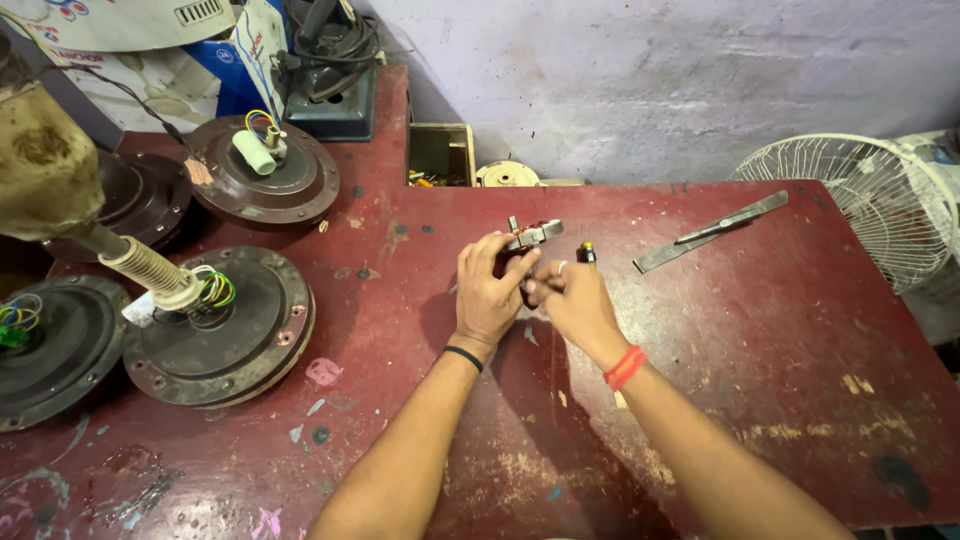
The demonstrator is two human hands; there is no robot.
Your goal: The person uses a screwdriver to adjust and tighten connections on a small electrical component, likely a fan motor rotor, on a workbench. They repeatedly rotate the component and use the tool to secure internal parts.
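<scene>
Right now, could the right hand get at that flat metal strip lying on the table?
Probably yes: the flat metal strip lies on bare table right of the right hand, nothing between them, though that hand is busy on a small metal part.

Setting: a small fan-repair workshop.
A worn, paint-flecked red counter point(760, 380) carried several opened ceiling-fan motor housings point(225, 325) with coloured wiring point(215, 290) exposed. A flat metal file point(710, 232) lay on the counter, a white table-fan guard point(850, 205) stood at its right edge, and a box of small parts point(440, 155) sat against the stained plaster wall point(650, 70).
</scene>
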